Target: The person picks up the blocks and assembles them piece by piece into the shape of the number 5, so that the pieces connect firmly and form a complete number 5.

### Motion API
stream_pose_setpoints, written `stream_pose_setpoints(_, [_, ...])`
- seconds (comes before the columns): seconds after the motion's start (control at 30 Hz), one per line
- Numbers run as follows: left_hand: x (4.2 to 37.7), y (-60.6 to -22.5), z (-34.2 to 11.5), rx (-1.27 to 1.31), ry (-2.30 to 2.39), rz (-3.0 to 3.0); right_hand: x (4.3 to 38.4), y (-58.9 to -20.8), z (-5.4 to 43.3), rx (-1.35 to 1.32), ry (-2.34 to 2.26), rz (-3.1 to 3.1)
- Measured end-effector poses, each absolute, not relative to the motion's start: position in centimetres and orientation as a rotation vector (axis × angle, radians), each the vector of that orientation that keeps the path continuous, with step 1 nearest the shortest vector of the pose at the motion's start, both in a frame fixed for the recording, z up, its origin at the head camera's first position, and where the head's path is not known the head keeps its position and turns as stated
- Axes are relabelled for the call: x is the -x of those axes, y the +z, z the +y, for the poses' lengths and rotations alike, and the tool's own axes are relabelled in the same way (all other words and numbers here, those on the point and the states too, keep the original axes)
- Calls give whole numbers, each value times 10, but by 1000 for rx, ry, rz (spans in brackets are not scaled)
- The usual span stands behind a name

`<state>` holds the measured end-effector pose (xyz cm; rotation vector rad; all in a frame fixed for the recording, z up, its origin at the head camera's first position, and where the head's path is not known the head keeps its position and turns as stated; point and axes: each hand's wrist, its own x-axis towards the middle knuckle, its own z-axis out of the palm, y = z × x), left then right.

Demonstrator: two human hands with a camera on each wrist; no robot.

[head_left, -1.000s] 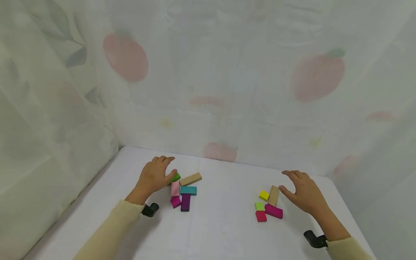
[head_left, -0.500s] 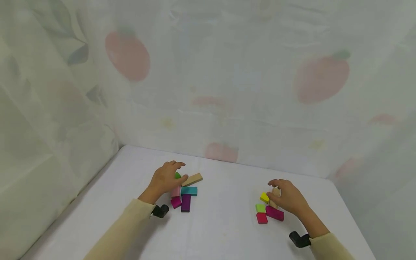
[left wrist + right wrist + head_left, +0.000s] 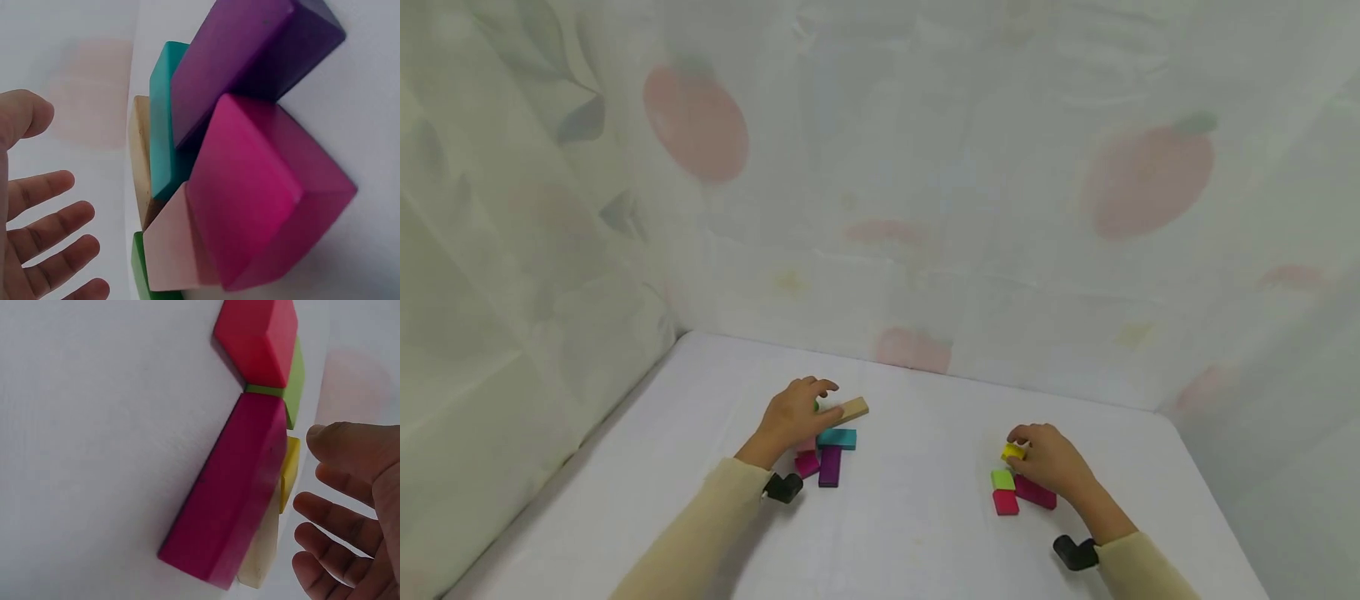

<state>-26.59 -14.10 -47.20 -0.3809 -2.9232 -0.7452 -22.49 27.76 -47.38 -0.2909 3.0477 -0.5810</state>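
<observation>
In the head view my left hand [image 3: 793, 414] hovers over the left group of wooden blocks, thumb and fingers spread, holding nothing. It partly hides a green block [image 3: 140, 265] and a pink block [image 3: 175, 250]. A natural wood block [image 3: 853, 409], a teal block [image 3: 838, 439], a purple block [image 3: 830, 467] and a magenta block [image 3: 807, 464] lie around it. My right hand [image 3: 1051, 460] hangs over the right group, its fingers loosely bent near a yellow block [image 3: 1012, 452]. In the right wrist view its thumb and fingers are apart, with a plain wood block [image 3: 261, 550] below.
The right group also has a lime green block [image 3: 1003, 480], a red block [image 3: 1006, 502] and a long magenta block [image 3: 1035, 492]. White cloth covers the table [image 3: 917, 517]. A fruit-printed curtain [image 3: 955, 208] hangs behind it.
My left hand has moved right over the left group. My right hand has moved left and lower, now covering the plain wood block in the head view. The blocks stay put.
</observation>
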Motion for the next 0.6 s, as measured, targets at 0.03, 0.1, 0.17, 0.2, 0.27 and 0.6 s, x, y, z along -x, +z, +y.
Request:
stream_pose_setpoints(0.03, [266,-473,-140,376,-753,-2922,225,-474,277,292,-583,3047])
stream_pose_setpoints(0.1, [267,-474,-139,373,-768,-2921,225,-475,276,298,-580,3047])
stream_pose_setpoints(0.17, [269,-476,-138,373,-773,-2925,225,-475,276,300,-578,3049])
stream_pose_setpoints(0.2, [270,-477,-138,371,-774,-2931,225,-476,275,301,-575,3052])
stream_pose_setpoints(0.27, [272,-479,-137,368,-761,-2943,226,-477,275,312,-567,3057])
stream_pose_setpoints(0.6, [280,-483,-133,356,-744,-3016,231,-479,275,288,-558,3040])
